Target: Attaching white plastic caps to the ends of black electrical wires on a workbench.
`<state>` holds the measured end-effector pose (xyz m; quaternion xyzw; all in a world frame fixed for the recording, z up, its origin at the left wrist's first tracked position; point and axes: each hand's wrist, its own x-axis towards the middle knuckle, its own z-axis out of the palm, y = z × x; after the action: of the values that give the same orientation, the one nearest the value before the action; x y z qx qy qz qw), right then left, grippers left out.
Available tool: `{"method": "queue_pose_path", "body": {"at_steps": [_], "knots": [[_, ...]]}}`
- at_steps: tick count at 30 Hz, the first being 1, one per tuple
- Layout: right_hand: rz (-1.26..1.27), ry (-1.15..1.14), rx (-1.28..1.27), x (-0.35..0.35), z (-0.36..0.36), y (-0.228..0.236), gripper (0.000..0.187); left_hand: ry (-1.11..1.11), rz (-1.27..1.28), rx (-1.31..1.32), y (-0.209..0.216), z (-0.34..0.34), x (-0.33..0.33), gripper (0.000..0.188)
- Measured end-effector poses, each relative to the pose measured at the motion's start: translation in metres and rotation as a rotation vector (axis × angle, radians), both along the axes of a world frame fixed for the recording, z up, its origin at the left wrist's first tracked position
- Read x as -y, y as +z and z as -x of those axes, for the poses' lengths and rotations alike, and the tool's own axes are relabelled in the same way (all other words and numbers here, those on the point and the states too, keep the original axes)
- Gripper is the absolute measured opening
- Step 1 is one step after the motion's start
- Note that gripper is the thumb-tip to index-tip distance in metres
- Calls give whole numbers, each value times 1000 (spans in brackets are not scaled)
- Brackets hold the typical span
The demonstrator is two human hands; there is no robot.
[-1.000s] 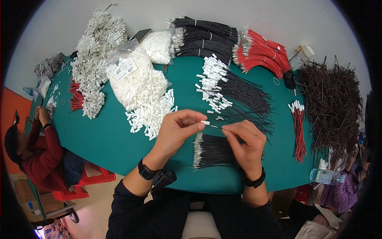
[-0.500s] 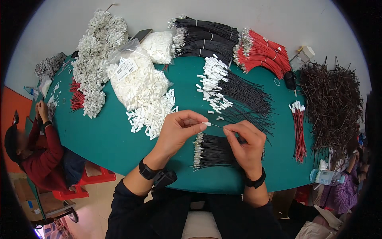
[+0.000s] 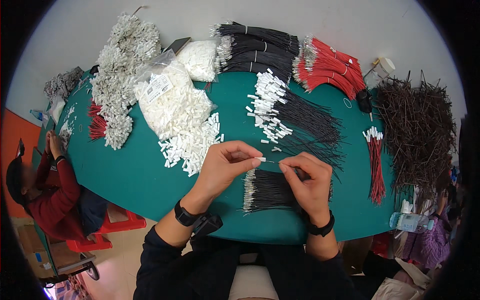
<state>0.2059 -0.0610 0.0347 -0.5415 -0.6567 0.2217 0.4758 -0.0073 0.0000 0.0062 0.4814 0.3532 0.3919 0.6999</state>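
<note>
in the head view i have both of the person's hands raised over a green table (image 3: pixel 150 182). the left hand (image 3: pixel 218 169) has thumb and forefinger pinched on a small white plug (image 3: pixel 262 159), so the plug sits at those fingertips, facing right. the right hand (image 3: pixel 311 180) pinches a thin wire (image 3: pixel 271 161) between thumb and forefinger, its bare end pointing left at the plug; i can't tell from here whether the tip is inside or only at the mouth. just below the hands i see a row of black wires (image 3: pixel 272 192), metal ends to the left, partly covered by the right hand. beyond the plug lie black wires with white ends (image 3: pixel 305 112). left of them, loose white plugs (image 3: pixel 185 155) spread in front of a clear bag (image 3: pixel 172 107) full of similar pieces. i've red wires with white tips (image 3: pixel 375 165) on the right, beside a tangled dark heap (image 3: pixel 417 130). at far left, a person in a dark red sleeve (image 3: pixel 64 185) sits at the table's edge.
</note>
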Motion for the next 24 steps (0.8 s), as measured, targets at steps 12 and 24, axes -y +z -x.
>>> {"method": "queue_pose_path", "body": {"at_steps": [12, 24], "knots": [[21, 47, -35, 2, 4, -1, 7, -31, -149, -105, 0, -2, 2, 11], [28, 74, -63, 0, 0, -7, 8, -68, -29, -87, -4, -2, 3, 11]]}}
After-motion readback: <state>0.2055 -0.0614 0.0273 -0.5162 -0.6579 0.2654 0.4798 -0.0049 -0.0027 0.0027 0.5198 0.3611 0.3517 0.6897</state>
